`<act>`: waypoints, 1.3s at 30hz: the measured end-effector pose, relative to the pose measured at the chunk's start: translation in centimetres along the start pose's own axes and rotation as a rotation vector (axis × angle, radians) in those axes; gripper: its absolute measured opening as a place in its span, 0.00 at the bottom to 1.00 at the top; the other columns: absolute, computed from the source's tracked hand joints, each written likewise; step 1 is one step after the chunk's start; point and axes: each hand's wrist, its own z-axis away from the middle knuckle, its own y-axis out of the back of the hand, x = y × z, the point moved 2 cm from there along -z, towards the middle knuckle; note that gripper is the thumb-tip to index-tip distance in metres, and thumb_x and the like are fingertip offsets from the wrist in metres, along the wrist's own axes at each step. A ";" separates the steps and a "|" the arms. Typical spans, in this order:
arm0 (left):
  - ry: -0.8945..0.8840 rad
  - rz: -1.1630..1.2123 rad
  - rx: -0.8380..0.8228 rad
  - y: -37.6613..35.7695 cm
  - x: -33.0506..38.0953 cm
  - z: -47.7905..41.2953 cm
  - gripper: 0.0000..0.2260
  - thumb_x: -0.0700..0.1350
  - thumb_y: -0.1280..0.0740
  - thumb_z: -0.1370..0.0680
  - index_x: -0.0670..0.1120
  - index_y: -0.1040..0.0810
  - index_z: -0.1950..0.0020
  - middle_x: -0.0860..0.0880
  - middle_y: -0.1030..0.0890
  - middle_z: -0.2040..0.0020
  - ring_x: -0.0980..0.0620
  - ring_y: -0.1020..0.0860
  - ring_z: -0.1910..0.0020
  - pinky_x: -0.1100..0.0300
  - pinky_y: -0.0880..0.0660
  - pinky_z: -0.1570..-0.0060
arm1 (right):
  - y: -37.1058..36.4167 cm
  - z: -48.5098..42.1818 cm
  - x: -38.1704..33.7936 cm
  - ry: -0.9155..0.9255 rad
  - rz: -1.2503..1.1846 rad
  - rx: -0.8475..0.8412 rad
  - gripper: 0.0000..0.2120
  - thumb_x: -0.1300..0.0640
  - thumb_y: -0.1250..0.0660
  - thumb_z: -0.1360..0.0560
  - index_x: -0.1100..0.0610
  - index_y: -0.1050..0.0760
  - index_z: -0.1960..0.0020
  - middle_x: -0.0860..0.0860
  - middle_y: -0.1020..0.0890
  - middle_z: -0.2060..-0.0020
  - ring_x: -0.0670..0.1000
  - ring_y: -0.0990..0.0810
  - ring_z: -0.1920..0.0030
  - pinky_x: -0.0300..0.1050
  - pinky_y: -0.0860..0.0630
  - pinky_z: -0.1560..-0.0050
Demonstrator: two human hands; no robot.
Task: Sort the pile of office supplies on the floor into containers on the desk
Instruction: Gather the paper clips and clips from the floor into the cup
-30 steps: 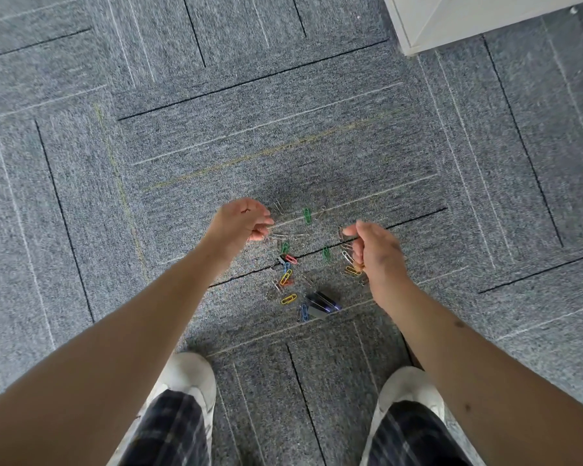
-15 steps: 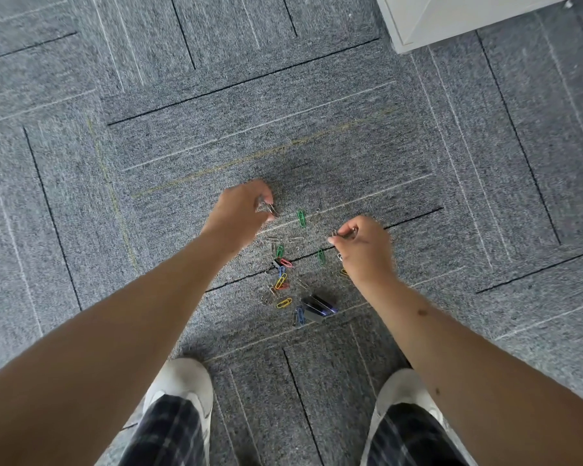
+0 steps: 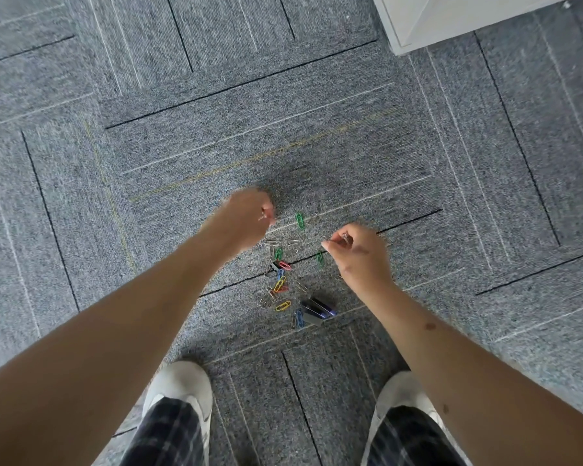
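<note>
Both hands down at the paper clip pile (image 3: 281, 284) on the grey carpet (image 3: 148, 146), just ahead of the shoes (image 3: 182, 388)
Left hand (image 3: 244, 220) fingers curled in, pinching a silver clip (image 3: 263, 216) at the pile's far left edge; right hand (image 3: 359, 255) also curled, thumb and forefinger pinching small metal clips (image 3: 345, 236), just beside a green clip (image 3: 319, 258). Dark binder clips (image 3: 318, 310) at pile's near edge. Anything else inside either fist is hidden, hands blurred; white furniture corner (image 3: 451, 21) cut off top right
</note>
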 end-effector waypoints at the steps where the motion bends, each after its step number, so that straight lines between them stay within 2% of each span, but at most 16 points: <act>1: 0.032 0.060 0.019 0.0 0.0 0.3 0.03 0.44 0.36 0.20 0.48 0.23 0.49 0.46 0.22 0.43 0.52 0.23 0.47 0.57 0.27 0.46 | 0.1 0.2 0.0 -0.012 -0.060 -0.011 0.06 0.56 0.33 0.22 0.58 0.26 0.55 0.51 0.23 0.68 0.45 0.30 0.76 0.32 0.35 0.78; 3: 0.104 0.198 0.051 -0.1 -0.1 1.1 0.03 0.47 0.35 0.20 0.49 0.23 0.49 0.49 0.22 0.42 0.60 0.26 0.58 0.67 0.33 0.61 | 0.3 0.4 0.2 -0.035 -0.137 -0.016 0.06 0.55 0.32 0.23 0.56 0.26 0.55 0.49 0.22 0.65 0.43 0.30 0.71 0.34 0.33 0.73; 4: 0.127 0.263 0.052 -0.3 -0.3 1.7 0.05 0.49 0.35 0.20 0.49 0.23 0.48 0.50 0.23 0.40 0.61 0.27 0.59 0.68 0.33 0.60 | 0.4 0.5 0.4 -0.046 -0.180 -0.028 0.06 0.54 0.32 0.23 0.55 0.26 0.56 0.49 0.22 0.62 0.43 0.29 0.68 0.35 0.33 0.68; 6: 0.172 0.412 0.026 -0.9 -0.8 2.7 0.06 0.50 0.35 0.20 0.49 0.23 0.48 0.48 0.23 0.38 0.55 0.26 0.56 0.61 0.29 0.52 | 0.3 0.6 0.8 -0.096 -0.355 -0.085 0.05 0.55 0.33 0.23 0.54 0.27 0.56 0.52 0.18 0.56 0.41 0.29 0.65 0.38 0.35 0.62; 8: 0.248 0.636 -0.006 -1.6 -1.2 3.7 0.05 0.47 0.35 0.21 0.47 0.22 0.49 0.45 0.20 0.46 0.49 0.25 0.57 0.52 0.25 0.52 | 0.2 0.6 1.2 -0.159 -0.515 -0.125 0.03 0.59 0.34 0.22 0.56 0.28 0.54 0.55 0.16 0.55 0.43 0.28 0.68 0.40 0.34 0.63; 10: 0.341 0.890 -0.030 -2.2 -1.5 4.4 0.04 0.41 0.35 0.21 0.43 0.21 0.50 0.45 0.22 0.54 0.50 0.25 0.57 0.56 0.25 0.54 | 0.2 0.7 1.4 -0.206 -0.605 -0.132 0.02 0.63 0.36 0.21 0.57 0.28 0.52 0.55 0.16 0.57 0.48 0.32 0.68 0.44 0.35 0.66; 12: 0.418 1.076 -0.053 -2.7 -1.5 4.8 0.05 0.38 0.35 0.22 0.38 0.22 0.49 0.44 0.22 0.55 0.51 0.25 0.57 0.60 0.26 0.56 | 0.3 0.8 1.3 -0.224 -0.667 -0.127 0.03 0.64 0.38 0.21 0.58 0.27 0.49 0.56 0.18 0.58 0.48 0.32 0.68 0.43 0.34 0.66; 14: 0.441 1.170 -0.065 -2.9 -1.3 4.9 0.05 0.35 0.36 0.21 0.36 0.22 0.49 0.43 0.21 0.54 0.51 0.23 0.57 0.60 0.23 0.56 | 0.2 0.8 1.2 -0.235 -0.717 -0.114 0.06 0.67 0.40 0.20 0.59 0.26 0.48 0.56 0.20 0.60 0.46 0.31 0.69 0.40 0.33 0.67; 17: 0.430 1.239 -0.051 -3.1 -1.3 4.9 0.05 0.34 0.38 0.21 0.36 0.23 0.50 0.41 0.20 0.54 0.48 0.20 0.55 0.58 0.21 0.51 | 0.1 0.8 0.9 -0.239 -0.782 -0.103 0.10 0.69 0.45 0.21 0.61 0.26 0.54 0.53 0.25 0.65 0.47 0.32 0.70 0.39 0.34 0.69; 23: 0.355 1.163 -0.006 -3.1 -1.5 4.6 0.07 0.33 0.39 0.21 0.40 0.23 0.46 0.40 0.19 0.53 0.46 0.19 0.55 0.56 0.22 0.52 | 0.1 0.7 0.4 -0.266 -0.811 -0.098 0.11 0.63 0.43 0.22 0.56 0.31 0.62 0.50 0.28 0.71 0.48 0.33 0.70 0.43 0.36 0.67; 28: 0.337 1.083 0.053 -2.4 -1.5 4.1 0.07 0.37 0.40 0.19 0.41 0.23 0.54 0.42 0.20 0.56 0.48 0.22 0.58 0.52 0.23 0.52 | -0.1 1.1 0.8 -0.324 -0.837 -0.109 0.12 0.59 0.42 0.20 0.55 0.32 0.62 0.50 0.27 0.70 0.49 0.30 0.71 0.41 0.36 0.71; 32: 0.243 0.707 0.068 -2.0 -1.0 3.8 0.05 0.45 0.36 0.20 0.45 0.23 0.52 0.48 0.22 0.58 0.53 0.25 0.63 0.60 0.27 0.59 | -0.6 1.3 1.0 -0.374 -0.779 -0.104 0.12 0.59 0.42 0.19 0.55 0.32 0.62 0.51 0.28 0.68 0.48 0.32 0.71 0.38 0.39 0.74; 35: 0.214 0.488 0.113 -2.2 -0.4 3.8 0.05 0.49 0.32 0.22 0.49 0.23 0.49 0.53 0.21 0.57 0.58 0.29 0.68 0.70 0.32 0.71 | -0.7 1.5 0.7 -0.331 -0.704 -0.109 0.12 0.59 0.44 0.19 0.57 0.27 0.59 0.51 0.25 0.67 0.47 0.32 0.72 0.38 0.37 0.75; 36: 0.213 0.461 0.111 -2.4 -0.3 3.8 0.05 0.49 0.32 0.22 0.50 0.23 0.49 0.53 0.21 0.58 0.58 0.30 0.70 0.70 0.32 0.73 | -0.8 1.5 0.6 -0.324 -0.712 -0.104 0.13 0.59 0.44 0.19 0.57 0.25 0.58 0.51 0.24 0.66 0.47 0.31 0.71 0.38 0.37 0.75; 39: 0.202 0.349 0.078 -3.2 0.1 3.9 0.07 0.47 0.30 0.23 0.50 0.24 0.46 0.52 0.26 0.65 0.57 0.33 0.70 0.68 0.35 0.73 | -0.8 1.3 0.5 -0.329 -0.792 -0.074 0.14 0.62 0.45 0.19 0.58 0.22 0.56 0.51 0.22 0.66 0.47 0.31 0.72 0.38 0.38 0.74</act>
